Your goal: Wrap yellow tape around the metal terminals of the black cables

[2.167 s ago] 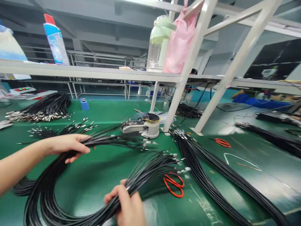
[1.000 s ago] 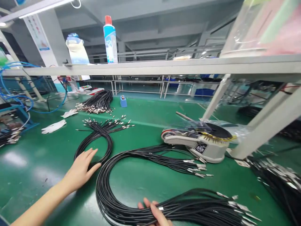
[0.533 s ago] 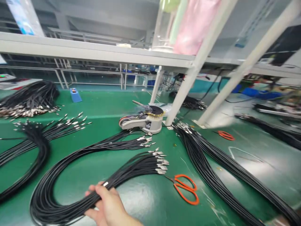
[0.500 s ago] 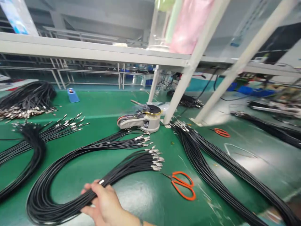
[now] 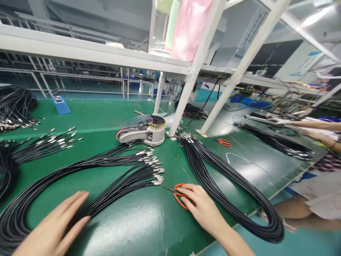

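Note:
My left hand [image 5: 60, 224] lies over a looped bundle of black cables [image 5: 117, 188] on the green table. Its fingers are stretched out, with the thumb apart on the bundle's near side and the cables passing between. The cables' silvery connector ends [image 5: 159, 177] fan out to the right. My right hand [image 5: 199, 204] has its fingers and thumb closed on the orange handles of a pair of scissors [image 5: 181, 202]. The scissors rest on the table, their blades towards the connector ends. Part of the handles is hidden by the fingers.
A tape dispenser [image 5: 149, 133] stands behind the cables, near white shelf posts [image 5: 186, 85]. Another looped cable bundle [image 5: 237, 185] runs to the right table edge. Farther right lie second orange scissors [image 5: 224, 143] and a co-worker's arms [image 5: 317, 124]. A blue block-shaped holder [image 5: 61, 105] stands back left.
The view has swung to the right. Earlier one hand gripped the cable bundle; now my left hand lies over it with fingers stretched, and my right hand has taken hold of the scissors.

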Tool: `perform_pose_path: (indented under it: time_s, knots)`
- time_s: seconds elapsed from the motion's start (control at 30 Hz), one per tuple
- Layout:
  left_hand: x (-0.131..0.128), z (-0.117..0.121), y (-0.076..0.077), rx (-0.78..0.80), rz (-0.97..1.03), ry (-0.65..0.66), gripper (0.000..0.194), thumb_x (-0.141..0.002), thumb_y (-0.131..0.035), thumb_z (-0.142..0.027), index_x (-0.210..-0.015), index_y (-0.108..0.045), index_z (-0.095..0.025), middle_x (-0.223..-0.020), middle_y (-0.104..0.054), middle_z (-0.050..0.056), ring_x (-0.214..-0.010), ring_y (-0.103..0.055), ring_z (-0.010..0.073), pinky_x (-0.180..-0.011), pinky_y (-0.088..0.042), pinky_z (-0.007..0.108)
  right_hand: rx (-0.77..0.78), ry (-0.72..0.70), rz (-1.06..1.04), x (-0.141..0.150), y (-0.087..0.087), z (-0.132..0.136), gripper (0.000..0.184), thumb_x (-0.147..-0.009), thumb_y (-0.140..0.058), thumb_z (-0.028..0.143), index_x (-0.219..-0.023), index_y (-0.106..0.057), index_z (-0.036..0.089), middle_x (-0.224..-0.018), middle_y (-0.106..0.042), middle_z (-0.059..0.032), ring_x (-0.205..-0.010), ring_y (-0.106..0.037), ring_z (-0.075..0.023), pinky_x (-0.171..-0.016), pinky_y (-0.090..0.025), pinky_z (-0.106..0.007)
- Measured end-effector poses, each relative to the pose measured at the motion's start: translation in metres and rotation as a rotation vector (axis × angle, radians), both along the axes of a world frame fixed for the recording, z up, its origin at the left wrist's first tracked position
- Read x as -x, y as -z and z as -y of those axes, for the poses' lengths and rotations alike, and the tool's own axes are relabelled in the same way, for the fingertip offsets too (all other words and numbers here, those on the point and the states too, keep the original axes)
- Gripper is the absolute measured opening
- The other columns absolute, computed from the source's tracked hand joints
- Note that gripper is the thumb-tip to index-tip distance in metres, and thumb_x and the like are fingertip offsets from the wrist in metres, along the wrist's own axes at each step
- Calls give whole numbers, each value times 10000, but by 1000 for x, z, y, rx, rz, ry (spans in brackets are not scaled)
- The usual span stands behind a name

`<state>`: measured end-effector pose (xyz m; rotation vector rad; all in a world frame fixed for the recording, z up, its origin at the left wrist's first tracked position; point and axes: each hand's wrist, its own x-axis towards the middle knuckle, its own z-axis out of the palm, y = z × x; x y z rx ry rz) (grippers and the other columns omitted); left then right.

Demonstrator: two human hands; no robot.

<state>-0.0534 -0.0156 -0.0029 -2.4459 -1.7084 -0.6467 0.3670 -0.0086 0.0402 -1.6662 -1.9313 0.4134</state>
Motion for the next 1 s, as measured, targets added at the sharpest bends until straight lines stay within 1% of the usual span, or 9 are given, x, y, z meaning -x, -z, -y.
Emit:
perform_pose_path:
  time_s: [0.07, 0.13, 0.3, 0.37, 0.47, 0.6, 0.67, 0.83, 1.0]
  knots:
    - [-38, -20, -3, 105, -83, 33, 598, -841, -428, -505, -1378, -293, -280, -1374, -444, 38, -1216, -462, 236, -965, -461, 417, -22, 19, 109, -14, 13, -19, 258, -809, -517, 227, -992, -686, 296, -1009, -662, -51, -952, -562, -238, -863, -444, -388]
    - [-65, -34, -6, 156, -162, 91, 495, -879, -381, -417, -1349, -367, -262, -1355, -459, 34, -1225, -447, 239, -983, -432, 439, -51, 72, 164, -22, 19, -44, 277, -829, -464, 203, -990, -688, 239, -1007, -655, -89, -930, -563, -253, -859, -442, -409]
    - [-61, -17, -2, 147, -259, 165, 526, -872, -367, -211, -1361, -281, -385, -1379, -404, -22, -1232, -427, 220, -955, -454, 424, -62, 55, 137, -23, 5, -97, 301, -816, -440, 148, -995, -676, 95, -1056, -606, -200, -1002, -530, -310, -921, -370, -483]
    - [-53, -1, -2, 124, -271, 142, 573, -850, -396, -194, -1355, -261, -428, -1381, -406, -30, -1233, -424, 237, -937, -468, 434, -52, -34, 95, -12, 0, -101, 295, -822, -464, 180, -1042, -655, 137, -1123, -590, -155, -1032, -527, -268, -947, -367, -430]
    - [-63, 9, -9, 104, -230, 101, 537, -855, -440, -275, -1347, -291, -430, -1410, -375, -11, -1267, -376, 262, -941, -460, 452, 17, -209, 19, 11, 3, -93, 309, -762, -588, 249, -1067, -639, 238, -1056, -632, -49, -867, -601, -172, -830, -460, -304]
    - [-111, -15, -26, 170, -118, 167, 660, -812, -537, -404, -1393, -236, -321, -1452, -305, 56, -1323, -277, 273, -1015, -366, 481, 74, -258, -64, 33, 14, -97, 191, -727, -620, 222, -901, -694, 191, -854, -665, -37, -649, -604, -131, -676, -487, -263]
    - [-133, -35, -30, 241, -86, 213, 626, -789, -579, -364, -1360, -327, -309, -1427, -359, 60, -1310, -312, 267, -1034, -334, 478, 65, -236, -106, 37, 13, -110, 159, -764, -573, 212, -859, -696, 184, -794, -675, -32, -663, -611, -140, -682, -484, -269]
    - [-149, -66, -17, 201, 15, 123, 320, -868, -466, -298, -1171, -568, -283, -1194, -607, 41, -1098, -545, 209, -966, -407, 400, -13, -155, -169, 32, -1, -135, 254, -824, -446, 180, -955, -663, 192, -991, -669, -63, -890, -603, -170, -829, -447, -317]
    - [-148, -62, -5, 58, 97, 45, 266, -873, -457, -333, -1031, -640, -222, -1117, -608, 72, -1102, -501, 241, -945, -411, 415, 94, -298, -149, 28, 0, -125, 246, -825, -476, 263, -939, -660, 147, -722, -655, -23, -630, -589, -128, -611, -474, -240]
